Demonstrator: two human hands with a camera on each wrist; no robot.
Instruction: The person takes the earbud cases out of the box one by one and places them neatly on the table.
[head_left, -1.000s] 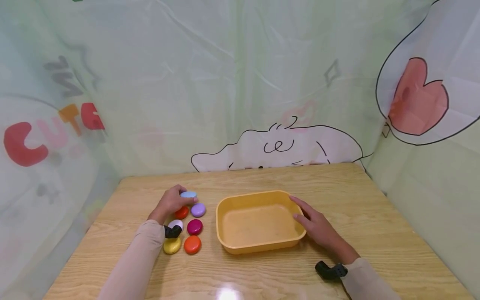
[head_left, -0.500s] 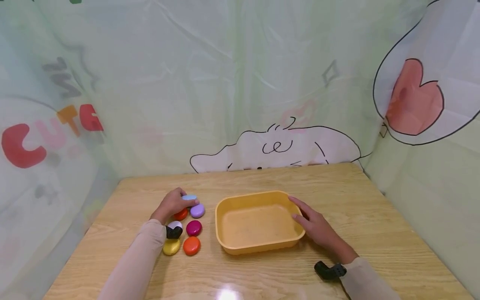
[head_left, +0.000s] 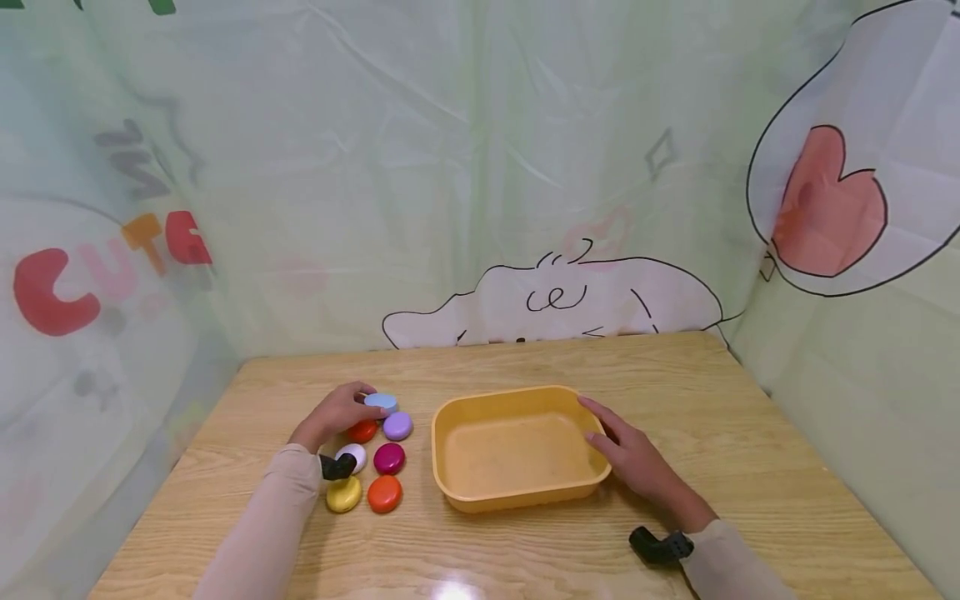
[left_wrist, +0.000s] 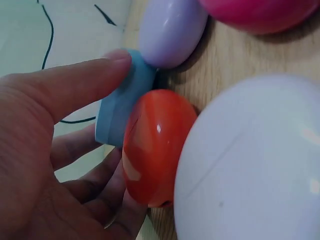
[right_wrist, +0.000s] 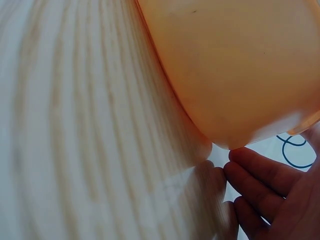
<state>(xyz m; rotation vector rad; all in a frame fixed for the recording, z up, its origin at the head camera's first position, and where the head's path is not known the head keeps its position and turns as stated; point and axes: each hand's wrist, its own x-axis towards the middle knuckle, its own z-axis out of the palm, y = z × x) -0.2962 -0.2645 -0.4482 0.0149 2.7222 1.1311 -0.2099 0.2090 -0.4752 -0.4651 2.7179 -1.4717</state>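
Observation:
My left hand (head_left: 341, 412) is at the far left of the table, its thumb and fingers pinching a light blue disc (left_wrist: 127, 95). Beside that disc lie a glossy red disc (left_wrist: 160, 147), partly covered by the hand in the head view, and a lilac disc (head_left: 397, 426). Closer to me sit a white disc (head_left: 352, 457), a magenta disc (head_left: 389, 458), a yellow disc (head_left: 343, 494) and an orange disc (head_left: 385, 493). My right hand (head_left: 637, 458) holds the right end of a yellow-orange plastic tray (head_left: 517, 500), thumb over the rim and fingers along the outside.
The wooden table (head_left: 480, 550) carries the tray in its middle and the discs to the left of it. A printed cloth (head_left: 337, 208) hangs along the back and both sides. A black wrist band (head_left: 660, 546) is on each wrist.
The light blue disc has come slightly nearer to me, and more of its top shows beside the left thumb. The right hand and tray stay put; the head view shifts slightly.

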